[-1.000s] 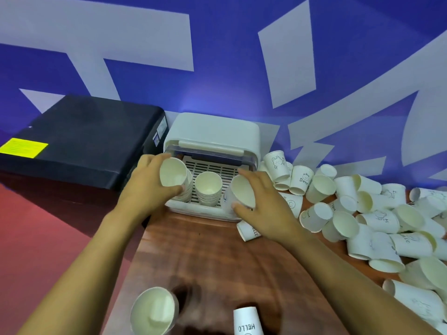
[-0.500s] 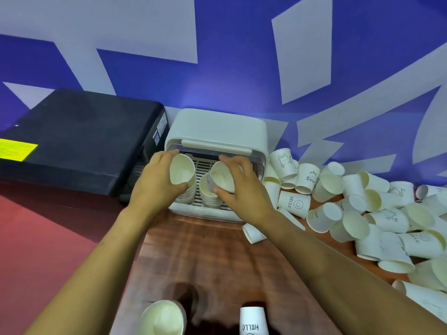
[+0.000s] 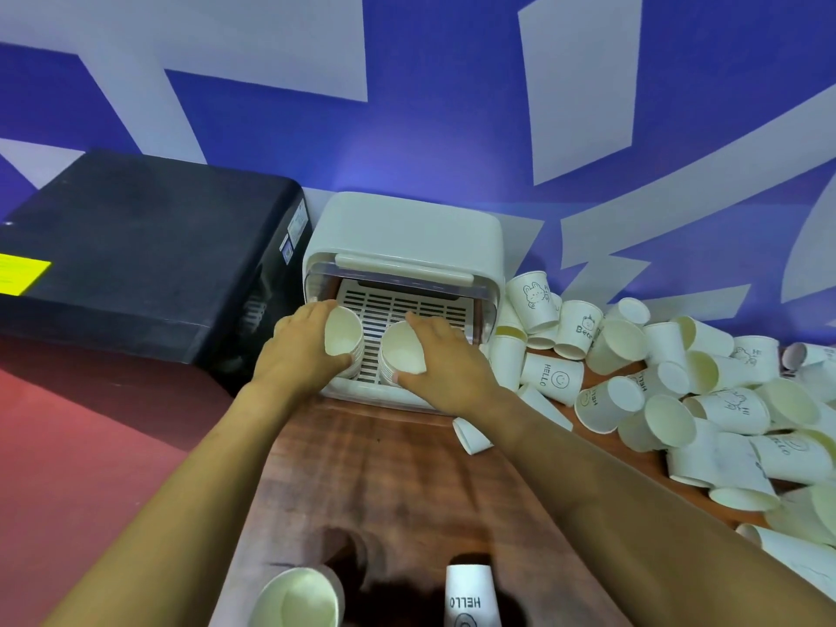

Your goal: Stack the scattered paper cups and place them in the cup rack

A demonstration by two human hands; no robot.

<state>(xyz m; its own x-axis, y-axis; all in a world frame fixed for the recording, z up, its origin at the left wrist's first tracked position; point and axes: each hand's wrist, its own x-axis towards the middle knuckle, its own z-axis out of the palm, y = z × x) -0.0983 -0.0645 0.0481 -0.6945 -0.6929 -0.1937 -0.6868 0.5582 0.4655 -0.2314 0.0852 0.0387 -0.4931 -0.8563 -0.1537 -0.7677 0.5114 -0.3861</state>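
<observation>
The white cup rack stands at the table's back with its front open and a slotted tray inside. Two stacks of white paper cups lie in it. My left hand grips the left stack. My right hand holds the cup on top of the middle stack, fingers curled round its rim. A heap of scattered paper cups covers the table to the right of the rack.
A black box with a yellow label stands left of the rack. On the wooden table near me lie an open cup and a cup printed HELLO. One cup lies under my right wrist.
My right hand carried its cup left from the rack's right side onto the middle stack. My left hand stayed on the left stack. The camera moved closer.
</observation>
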